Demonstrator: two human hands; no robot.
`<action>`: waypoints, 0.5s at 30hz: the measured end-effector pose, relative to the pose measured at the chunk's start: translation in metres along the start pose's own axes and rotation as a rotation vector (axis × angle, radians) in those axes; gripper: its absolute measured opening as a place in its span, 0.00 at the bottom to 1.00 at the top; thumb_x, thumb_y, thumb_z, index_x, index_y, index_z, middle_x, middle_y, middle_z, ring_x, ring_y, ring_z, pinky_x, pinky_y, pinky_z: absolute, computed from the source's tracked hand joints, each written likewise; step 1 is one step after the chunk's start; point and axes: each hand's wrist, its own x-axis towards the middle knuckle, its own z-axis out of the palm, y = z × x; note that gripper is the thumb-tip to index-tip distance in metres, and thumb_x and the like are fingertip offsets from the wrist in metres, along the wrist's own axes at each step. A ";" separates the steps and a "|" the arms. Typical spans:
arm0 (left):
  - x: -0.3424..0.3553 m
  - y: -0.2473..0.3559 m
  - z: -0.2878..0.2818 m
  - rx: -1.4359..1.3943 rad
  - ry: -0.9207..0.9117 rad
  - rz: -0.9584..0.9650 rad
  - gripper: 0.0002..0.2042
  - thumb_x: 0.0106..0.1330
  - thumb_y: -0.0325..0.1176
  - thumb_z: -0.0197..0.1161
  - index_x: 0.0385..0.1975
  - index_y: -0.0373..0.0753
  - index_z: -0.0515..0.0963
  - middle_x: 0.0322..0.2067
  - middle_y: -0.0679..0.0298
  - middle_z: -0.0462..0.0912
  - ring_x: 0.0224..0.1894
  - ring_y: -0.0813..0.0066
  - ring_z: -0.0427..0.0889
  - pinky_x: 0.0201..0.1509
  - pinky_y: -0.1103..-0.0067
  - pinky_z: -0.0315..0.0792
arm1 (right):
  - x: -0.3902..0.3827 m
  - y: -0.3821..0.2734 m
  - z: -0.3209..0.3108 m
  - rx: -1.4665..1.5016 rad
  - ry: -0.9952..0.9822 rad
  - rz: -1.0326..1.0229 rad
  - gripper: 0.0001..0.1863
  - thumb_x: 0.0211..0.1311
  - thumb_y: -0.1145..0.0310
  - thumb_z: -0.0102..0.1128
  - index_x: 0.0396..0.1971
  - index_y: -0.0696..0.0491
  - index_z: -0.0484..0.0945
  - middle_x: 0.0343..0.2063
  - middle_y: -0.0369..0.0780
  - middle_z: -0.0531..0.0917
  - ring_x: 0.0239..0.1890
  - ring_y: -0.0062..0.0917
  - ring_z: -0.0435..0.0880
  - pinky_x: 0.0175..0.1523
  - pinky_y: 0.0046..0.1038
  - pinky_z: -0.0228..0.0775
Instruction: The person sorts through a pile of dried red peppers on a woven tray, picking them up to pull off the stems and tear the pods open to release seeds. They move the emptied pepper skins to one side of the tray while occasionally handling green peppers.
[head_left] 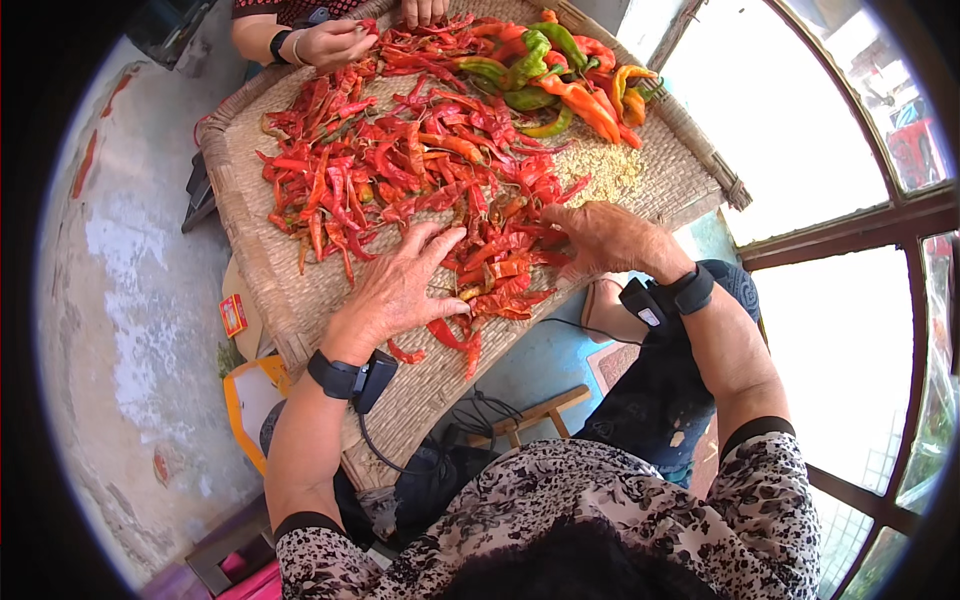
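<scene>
A broad pile of dried red chili peppers [400, 165] covers much of a woven tray [290, 310] in front of me. At the pile's near side, my left hand [392, 283] rests with fingers and thumb spread, touching chilies at its fingertips. Across from it, my right hand [612, 240] lies at the pile's right edge, fingers and thumb apart around a few wrinkled chilies. Between the two hands sits a small heap of chilies [500, 270], some hanging at the tray's near edge. Neither hand lifts anything.
Fresh green and orange peppers [560, 75] lie at the far right beside pale yellow seeds [605, 172]. Another person's hand [335, 45] holds a red chili at the far left. A window [910, 230] stands right; a black cable [385, 455] hangs from my left wrist.
</scene>
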 end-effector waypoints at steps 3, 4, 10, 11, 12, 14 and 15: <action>0.001 0.001 -0.002 -0.012 0.047 -0.017 0.37 0.53 0.39 0.69 0.63 0.42 0.60 0.62 0.54 0.61 0.56 0.48 0.71 0.58 0.64 0.69 | 0.011 -0.023 0.006 -0.003 0.101 -0.055 0.31 0.47 0.61 0.70 0.49 0.58 0.67 0.22 0.51 0.79 0.32 0.46 0.81 0.37 0.41 0.73; 0.001 -0.005 -0.001 -0.002 0.058 -0.018 0.33 0.55 0.38 0.68 0.61 0.41 0.62 0.59 0.54 0.64 0.55 0.49 0.72 0.56 0.64 0.70 | 0.018 -0.026 0.012 0.040 0.145 -0.105 0.30 0.48 0.63 0.69 0.50 0.58 0.67 0.22 0.51 0.79 0.31 0.46 0.81 0.37 0.42 0.73; -0.020 -0.040 -0.009 0.044 0.208 0.007 0.17 0.55 0.31 0.61 0.45 0.32 0.73 0.37 0.50 0.76 0.42 0.50 0.77 0.44 0.66 0.70 | 0.056 -0.064 0.031 0.100 0.290 -0.280 0.23 0.47 0.74 0.64 0.46 0.57 0.71 0.24 0.48 0.80 0.30 0.45 0.81 0.34 0.39 0.73; -0.022 -0.040 -0.015 0.044 0.216 0.003 0.17 0.55 0.31 0.61 0.45 0.32 0.73 0.37 0.50 0.76 0.42 0.50 0.77 0.44 0.66 0.70 | 0.059 -0.068 0.030 0.143 0.325 -0.360 0.18 0.49 0.74 0.63 0.42 0.58 0.73 0.25 0.48 0.80 0.31 0.44 0.81 0.35 0.38 0.74; -0.024 -0.040 -0.021 -0.012 0.169 -0.030 0.16 0.55 0.31 0.61 0.43 0.31 0.74 0.36 0.49 0.77 0.40 0.50 0.77 0.44 0.66 0.70 | 0.062 -0.071 0.029 0.190 0.355 -0.443 0.14 0.51 0.74 0.62 0.39 0.59 0.75 0.26 0.47 0.80 0.32 0.43 0.81 0.36 0.37 0.74; -0.028 -0.035 -0.030 -0.108 0.139 -0.082 0.12 0.56 0.30 0.58 0.37 0.30 0.76 0.34 0.48 0.80 0.37 0.49 0.77 0.44 0.66 0.70 | 0.064 -0.073 0.024 0.220 0.375 -0.449 0.11 0.54 0.73 0.62 0.36 0.59 0.75 0.27 0.46 0.80 0.32 0.42 0.81 0.36 0.36 0.74; -0.030 -0.033 -0.034 -0.110 0.146 -0.093 0.12 0.56 0.30 0.58 0.37 0.30 0.76 0.34 0.48 0.80 0.37 0.49 0.77 0.44 0.66 0.70 | 0.064 -0.075 0.020 0.254 0.399 -0.449 0.08 0.57 0.73 0.61 0.34 0.60 0.76 0.28 0.45 0.80 0.33 0.40 0.81 0.37 0.35 0.74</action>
